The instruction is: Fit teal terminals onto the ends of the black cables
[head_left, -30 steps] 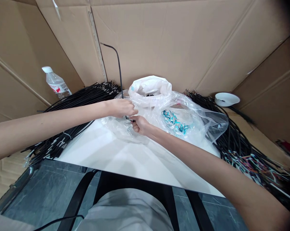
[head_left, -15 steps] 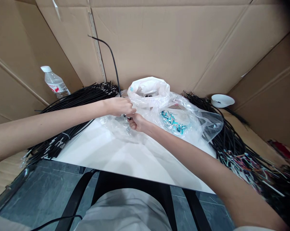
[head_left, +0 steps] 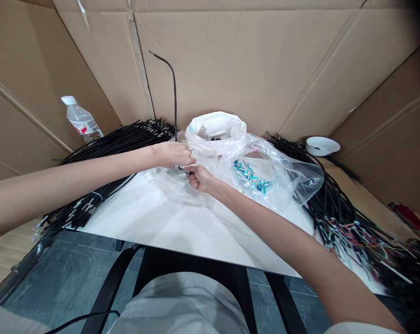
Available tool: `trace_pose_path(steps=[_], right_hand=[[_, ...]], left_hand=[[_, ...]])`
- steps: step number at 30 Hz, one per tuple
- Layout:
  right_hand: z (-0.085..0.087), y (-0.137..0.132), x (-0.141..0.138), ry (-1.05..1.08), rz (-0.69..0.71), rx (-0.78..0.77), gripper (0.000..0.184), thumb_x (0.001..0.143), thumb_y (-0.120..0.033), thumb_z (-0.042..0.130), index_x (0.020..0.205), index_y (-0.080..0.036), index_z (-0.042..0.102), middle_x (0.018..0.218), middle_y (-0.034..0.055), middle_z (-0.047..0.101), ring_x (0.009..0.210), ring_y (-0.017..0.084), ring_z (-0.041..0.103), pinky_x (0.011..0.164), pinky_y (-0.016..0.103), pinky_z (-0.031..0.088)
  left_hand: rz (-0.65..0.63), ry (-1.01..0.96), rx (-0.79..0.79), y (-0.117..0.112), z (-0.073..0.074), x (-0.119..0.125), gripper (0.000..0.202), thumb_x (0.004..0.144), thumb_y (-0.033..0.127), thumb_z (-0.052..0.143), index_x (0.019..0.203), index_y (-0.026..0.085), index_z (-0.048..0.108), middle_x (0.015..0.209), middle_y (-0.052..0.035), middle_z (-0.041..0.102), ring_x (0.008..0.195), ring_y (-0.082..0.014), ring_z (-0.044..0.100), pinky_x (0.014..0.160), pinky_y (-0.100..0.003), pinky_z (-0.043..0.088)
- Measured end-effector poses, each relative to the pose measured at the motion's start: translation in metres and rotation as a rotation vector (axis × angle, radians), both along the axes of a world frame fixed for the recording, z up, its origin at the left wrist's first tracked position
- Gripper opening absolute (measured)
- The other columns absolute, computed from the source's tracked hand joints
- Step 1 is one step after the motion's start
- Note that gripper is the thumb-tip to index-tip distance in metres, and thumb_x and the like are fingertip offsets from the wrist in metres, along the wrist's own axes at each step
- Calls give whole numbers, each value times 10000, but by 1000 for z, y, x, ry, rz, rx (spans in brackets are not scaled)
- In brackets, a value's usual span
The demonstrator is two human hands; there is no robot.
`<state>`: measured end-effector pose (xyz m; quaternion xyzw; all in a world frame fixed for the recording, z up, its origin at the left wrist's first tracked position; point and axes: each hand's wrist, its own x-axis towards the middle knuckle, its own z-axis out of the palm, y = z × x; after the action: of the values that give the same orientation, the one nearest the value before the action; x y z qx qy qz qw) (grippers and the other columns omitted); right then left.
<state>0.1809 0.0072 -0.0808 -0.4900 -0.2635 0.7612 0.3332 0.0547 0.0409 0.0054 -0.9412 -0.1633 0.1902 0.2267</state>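
My left hand is closed around a black cable, whose upper length rises above the hand and bends left at its tip. Just below, my right hand is pinched shut, its fingertips close to the cable's lower end. A small dark piece shows at those fingertips; whether it is the cable end or a separate part I cannot make out. Beneath both hands lies a crumpled clear plastic bag. Right of them, small turquoise and silver pieces rest in clear plastic.
Bundled black cables lie left, beside a water bottle. More cables with coloured wire ends lie right, near a white bowl. A white bag stands behind my hands on the white table. Cardboard walls surround it.
The cable's upper part has swung to the right and stands more upright. Both hands stay nearly in place, with slightly more space between their fingers.
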Motion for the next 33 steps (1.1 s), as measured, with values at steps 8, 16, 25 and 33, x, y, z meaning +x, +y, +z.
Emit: trace_pose_path(steps=[8,16,25,33], right_hand=[[2,3,0,36,50,-28,367,1025,-256,411,663,-210,379,447,-115,198,344,43,110,291,147,97],[-2,-1,-8,37,-35,-22,362,1013,-232,415,657,-220,348,437,-114,186,342,51,119,279,154,120],[-5,-8,-7,18,-100,-9,358,1024,-243,422,672,-220,358,448,-117,183,343,50,109,296,167,105],[8,-12,0,12,-110,-7,369,1059,-283,360,695,-224,354,442,-126,183,336,48,108,294,162,106]], left_hand=[[-4,-47,-32,4,5,0,337,686,-90,618,890,177,635,789,-32,710,827,-211,678,782,-274,405],[34,6,12,11,-1,-3,334,701,-62,611,937,171,646,797,-27,703,840,-214,675,761,-271,411],[57,31,58,13,7,-5,318,714,-47,640,959,154,662,807,-59,716,773,-219,666,652,-294,385],[15,15,57,11,12,-8,318,695,-75,605,906,156,660,786,-60,703,779,-220,652,732,-311,419]])
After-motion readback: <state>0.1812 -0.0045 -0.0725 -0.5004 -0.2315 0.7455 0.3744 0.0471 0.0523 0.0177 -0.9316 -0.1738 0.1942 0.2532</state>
